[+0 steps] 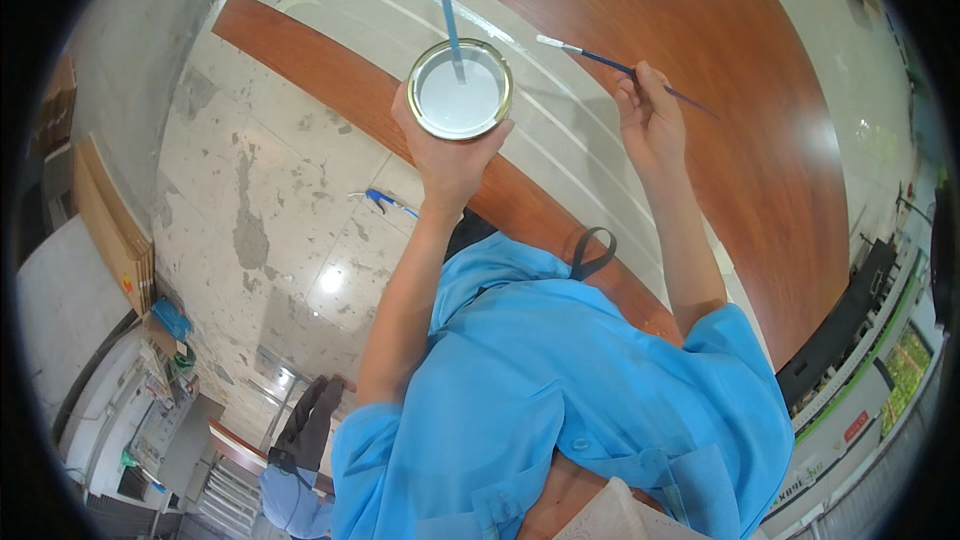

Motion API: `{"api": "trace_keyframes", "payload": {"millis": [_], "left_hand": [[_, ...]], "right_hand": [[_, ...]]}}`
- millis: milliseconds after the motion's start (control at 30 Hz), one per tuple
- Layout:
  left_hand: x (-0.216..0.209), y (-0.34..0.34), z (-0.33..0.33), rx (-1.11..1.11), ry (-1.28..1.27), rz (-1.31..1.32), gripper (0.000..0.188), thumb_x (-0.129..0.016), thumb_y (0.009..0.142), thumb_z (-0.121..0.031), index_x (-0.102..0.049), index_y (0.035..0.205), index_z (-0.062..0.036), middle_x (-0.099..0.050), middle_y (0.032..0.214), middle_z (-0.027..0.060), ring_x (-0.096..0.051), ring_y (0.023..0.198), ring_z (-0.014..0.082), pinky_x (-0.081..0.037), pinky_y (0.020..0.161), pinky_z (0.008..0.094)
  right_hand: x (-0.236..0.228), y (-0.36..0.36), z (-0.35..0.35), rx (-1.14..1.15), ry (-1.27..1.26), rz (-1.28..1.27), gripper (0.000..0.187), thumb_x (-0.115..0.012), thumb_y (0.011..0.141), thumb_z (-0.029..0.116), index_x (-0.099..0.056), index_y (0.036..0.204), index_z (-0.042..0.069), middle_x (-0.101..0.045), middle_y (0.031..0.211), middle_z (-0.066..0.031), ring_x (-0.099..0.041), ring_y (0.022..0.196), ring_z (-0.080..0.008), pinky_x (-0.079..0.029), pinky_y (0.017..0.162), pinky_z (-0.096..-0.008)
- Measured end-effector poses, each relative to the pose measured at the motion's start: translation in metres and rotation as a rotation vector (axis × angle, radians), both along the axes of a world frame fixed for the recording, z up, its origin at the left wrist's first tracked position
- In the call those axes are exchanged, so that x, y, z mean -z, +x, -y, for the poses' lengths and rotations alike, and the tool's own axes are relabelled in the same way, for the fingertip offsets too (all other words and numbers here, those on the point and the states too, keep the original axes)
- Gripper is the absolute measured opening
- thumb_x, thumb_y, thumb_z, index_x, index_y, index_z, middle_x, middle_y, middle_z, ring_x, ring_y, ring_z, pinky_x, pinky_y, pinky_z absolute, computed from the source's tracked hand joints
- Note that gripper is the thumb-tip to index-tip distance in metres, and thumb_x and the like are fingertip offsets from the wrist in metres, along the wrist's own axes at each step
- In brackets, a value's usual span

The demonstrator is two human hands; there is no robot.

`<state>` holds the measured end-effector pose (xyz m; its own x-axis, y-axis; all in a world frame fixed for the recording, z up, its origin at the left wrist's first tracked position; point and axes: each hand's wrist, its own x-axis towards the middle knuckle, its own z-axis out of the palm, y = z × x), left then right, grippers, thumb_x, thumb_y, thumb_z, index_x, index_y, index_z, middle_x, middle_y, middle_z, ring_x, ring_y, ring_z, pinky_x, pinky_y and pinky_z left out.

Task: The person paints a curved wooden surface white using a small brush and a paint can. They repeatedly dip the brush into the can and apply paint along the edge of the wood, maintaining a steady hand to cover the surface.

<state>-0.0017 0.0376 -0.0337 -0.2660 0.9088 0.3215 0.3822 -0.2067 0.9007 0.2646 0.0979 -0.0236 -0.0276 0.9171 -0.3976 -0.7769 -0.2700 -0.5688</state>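
the open tin of white paint, a stir stick standing in it, is cupped from below by the left hand and kept level, while to its right the right hand pinches a thin blue-handled brush, white tip laid to the far pale grooves of the reddish-brown panel.

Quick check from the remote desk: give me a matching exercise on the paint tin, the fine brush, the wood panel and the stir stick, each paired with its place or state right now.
Things:
1. paint tin
2. fine brush
3. wood panel
4. stir stick

Places or states:
A. standing in the white paint
B. reddish brown with pale grooved stripes
C. held from below in the left hand
D. pinched in the right hand, white tip toward a stripe

Pairs: 1-C, 2-D, 3-B, 4-A
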Motion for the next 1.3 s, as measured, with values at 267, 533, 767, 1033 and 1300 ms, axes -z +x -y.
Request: {"api": "trace_keyframes", "payload": {"millis": [267, 533, 767, 1033, 1300], "left_hand": [[-0.022, 0.01, 0.017, -0.101, -0.098, -0.062, 0.111, -0.099, 0.068, -0.016, -0.025, 0.15, -0.0019, -0.044, 0.142, 0.0166, -0.049, 0.135, 0.0289, -0.041, 0.114, 0.0437], [-0.031, 0.004, 0.03, -0.131, -0.18, -0.065, 0.119, -0.101, 0.066, -0.027, -0.021, 0.152, -0.0038, -0.041, 0.144, 0.0159, -0.047, 0.138, 0.0303, -0.039, 0.115, 0.0474], [-0.035, 0.007, 0.034, -0.136, -0.178, -0.054, 0.121, -0.101, 0.066, -0.027, -0.019, 0.153, -0.0043, -0.039, 0.147, 0.016, -0.046, 0.139, 0.0306, -0.04, 0.115, 0.0481], [-0.027, 0.008, 0.037, -0.129, -0.158, -0.024, 0.12, -0.101, 0.067, -0.027, -0.021, 0.153, -0.004, -0.038, 0.147, 0.0162, -0.045, 0.139, 0.0305, -0.04, 0.115, 0.0469], [-0.022, 0.008, 0.037, -0.111, -0.136, -0.058, 0.12, -0.101, 0.067, -0.028, -0.021, 0.153, -0.0034, -0.039, 0.146, 0.0165, -0.046, 0.138, 0.031, -0.042, 0.114, 0.0468]], "right_hand": [[0.043, -0.011, -0.019, 0.026, 0.112, 0.513, 0.011, -0.069, 0.103, 0.007, -0.066, 0.105, -0.003, -0.075, 0.096, -0.0185, -0.077, 0.086, -0.0236, -0.067, 0.077, -0.032], [0.057, -0.037, -0.039, -0.091, 0.284, 0.763, 0.014, -0.069, 0.103, 0.007, -0.067, 0.106, -0.006, -0.073, 0.095, -0.0151, -0.076, 0.087, -0.021, -0.065, 0.077, -0.0308], [0.066, -0.042, -0.049, -0.162, 0.386, 0.844, 0.015, -0.07, 0.103, 0.009, -0.068, 0.108, -0.005, -0.076, 0.094, -0.0134, -0.076, 0.086, -0.0184, -0.063, 0.077, -0.0295], [0.066, -0.019, -0.041, -0.244, 0.387, 1.007, 0.012, -0.069, 0.103, 0.009, -0.069, 0.106, -0.002, -0.077, 0.092, -0.0115, -0.076, 0.084, -0.0163, -0.059, 0.076, -0.0284], [0.056, 0.01, -0.02, -0.269, 0.353, 1.053, 0.013, -0.07, 0.103, 0.012, -0.068, 0.103, -0.001, -0.075, 0.091, -0.0101, -0.075, 0.083, -0.0157, -0.058, 0.075, -0.0289]]}}
